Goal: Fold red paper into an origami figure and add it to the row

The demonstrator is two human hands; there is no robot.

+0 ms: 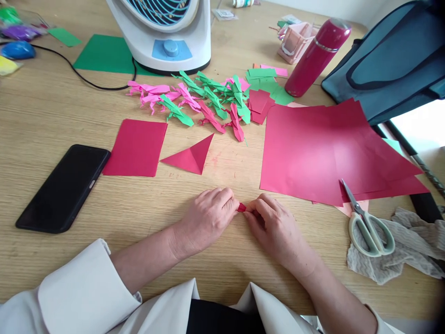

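My left hand [208,215] and my right hand [273,225] rest on the wooden table [52,120] near its front edge, fingers curled and pinched together on a small folded piece of red paper [241,207] held between them. Most of that piece is hidden by my fingers. Just beyond my hands lie a red folded triangle [191,157] and a red rectangular sheet [136,147]. A row of folded pink, green and red paper figures [198,99] lies farther back.
A black phone [64,185] lies at the left. Large red sheets [323,148] cover the right, with scissors [366,222] on a grey cloth [410,250]. Behind stand a white fan [167,35], a red bottle [318,55], a blue bag [392,60] and green paper [104,53].
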